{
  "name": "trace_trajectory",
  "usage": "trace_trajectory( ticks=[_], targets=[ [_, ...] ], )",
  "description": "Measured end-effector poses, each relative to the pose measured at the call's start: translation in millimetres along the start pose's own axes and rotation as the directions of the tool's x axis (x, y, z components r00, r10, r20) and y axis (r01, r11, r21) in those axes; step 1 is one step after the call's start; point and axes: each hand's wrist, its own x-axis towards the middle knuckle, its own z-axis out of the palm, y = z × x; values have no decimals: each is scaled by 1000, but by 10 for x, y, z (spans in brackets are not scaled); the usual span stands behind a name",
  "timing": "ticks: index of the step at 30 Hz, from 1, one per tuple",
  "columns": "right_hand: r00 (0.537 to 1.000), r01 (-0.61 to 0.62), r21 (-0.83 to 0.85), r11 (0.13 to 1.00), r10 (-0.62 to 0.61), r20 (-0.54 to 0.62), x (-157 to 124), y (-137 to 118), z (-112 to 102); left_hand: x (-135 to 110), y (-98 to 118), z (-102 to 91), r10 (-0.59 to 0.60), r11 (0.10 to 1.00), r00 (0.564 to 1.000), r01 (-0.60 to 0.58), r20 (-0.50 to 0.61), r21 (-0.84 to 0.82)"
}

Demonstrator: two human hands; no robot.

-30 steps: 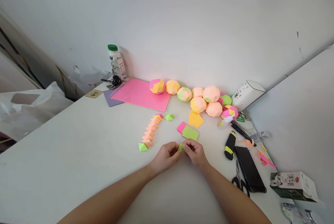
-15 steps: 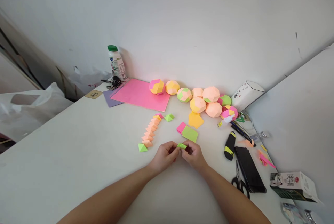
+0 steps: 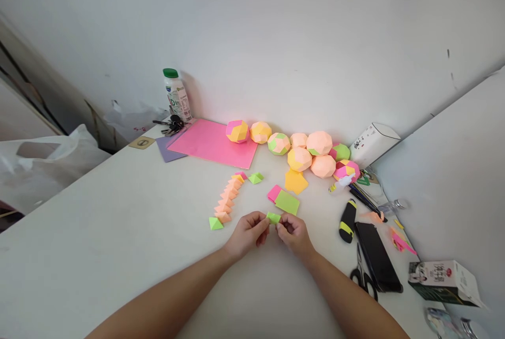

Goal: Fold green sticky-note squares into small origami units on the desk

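Note:
My left hand (image 3: 247, 232) and my right hand (image 3: 294, 232) meet over the white table (image 3: 118, 233), and both pinch a small folded green paper piece (image 3: 273, 217) between their fingertips. Just beyond the hands lie a green square sheet (image 3: 288, 201) over a pink one (image 3: 273, 192), and a yellow sheet (image 3: 295, 180). To the left runs a row of folded orange paper units (image 3: 228, 198), with a green folded unit (image 3: 215, 222) at its near end and another (image 3: 256, 177) at its far end.
Several paper polyhedron balls (image 3: 311, 152) line the back wall beside a large pink sheet (image 3: 213, 142), a purple sheet, keys and a green-capped bottle (image 3: 175, 95). On the right lie a highlighter (image 3: 347, 220), a black phone (image 3: 377, 256), scissors (image 3: 362, 273), pens and a carton (image 3: 444, 281).
Both hands have shifted slightly away from me, and the green piece has turned between the fingertips so more of it shows above them.

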Motion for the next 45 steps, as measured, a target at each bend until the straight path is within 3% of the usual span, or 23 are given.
trace_trajectory(
  ticks=[6, 13, 20, 28, 35, 45],
  targets=[
    [998, 39, -18, 999, -40, -46, 5, 43, 9, 6, 11, -6, 47, 998, 999, -47, 9, -43],
    [993, 111, 95, 989, -108, -44, -8, 153, 15, 2, 27, 9, 38, 999, 999, -38, -21, 0],
    [979, 204, 31, 978, -205, 20, -3, 85, -5, 8, 35, 16, 21, 1000, 997, -23, -68, -18],
    [970, 241, -58, 969, -242, -19, 20, 86, 4, 7, 8, -2, 29, 1000, 999, -29, -38, -2],
    [942, 335, -146, 931, -335, 24, 42, 80, 4, 5, -19, 1, 29, 999, 997, -26, -78, 39],
    [936, 352, -145, 925, -347, 58, 34, 87, 0, -26, -20, -2, -19, 998, 1000, 19, -4, 66]
  ],
)
